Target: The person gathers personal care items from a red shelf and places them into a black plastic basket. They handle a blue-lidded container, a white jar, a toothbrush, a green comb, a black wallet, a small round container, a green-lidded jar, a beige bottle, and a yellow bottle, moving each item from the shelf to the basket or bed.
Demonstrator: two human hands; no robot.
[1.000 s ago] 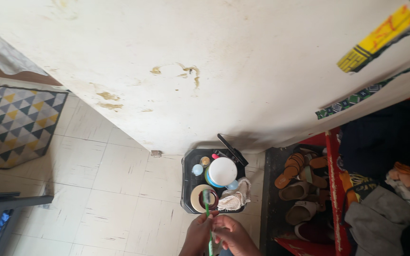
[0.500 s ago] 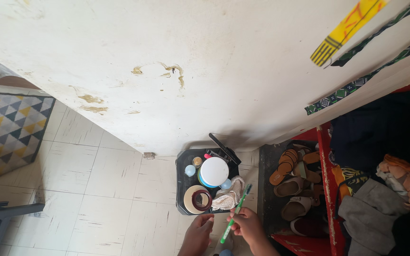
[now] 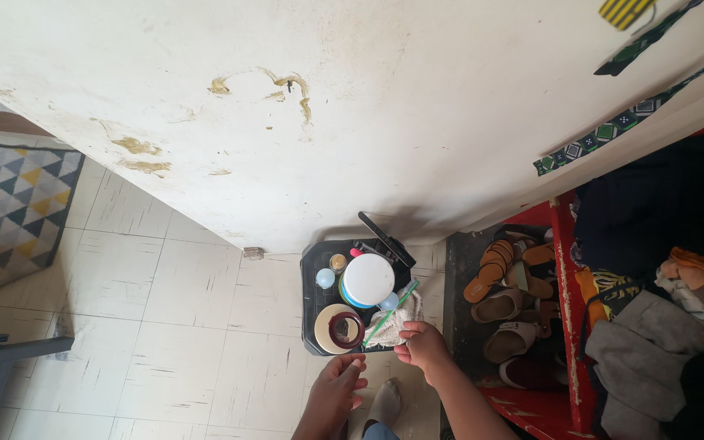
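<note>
My right hand (image 3: 425, 346) holds a green toothbrush (image 3: 391, 314) by its handle, its head angled up and right over a white cloth (image 3: 397, 322) in a black tray (image 3: 310, 269) on the floor. My left hand (image 3: 337, 391) hovers below the tray's near edge, fingers loosely curled around something small and pale that I cannot make out. In the tray stand a white-lidded round tub (image 3: 368, 279), a cream tin with a dark red lid (image 3: 339, 329), small jars and a black flat object leaning on the wall.
A stained white wall (image 3: 352, 122) rises behind the tray. Several sandals (image 3: 507, 301) sit on a dark mat to the right, beside a red shelf (image 3: 568, 326) piled with clothes. A patterned rug (image 3: 6, 212) lies far left on the tiled floor.
The toothbrush went from both hands held upright to my right hand alone, which carried it right and then forward over the cloth in the tray. My left hand let go and dropped back.
</note>
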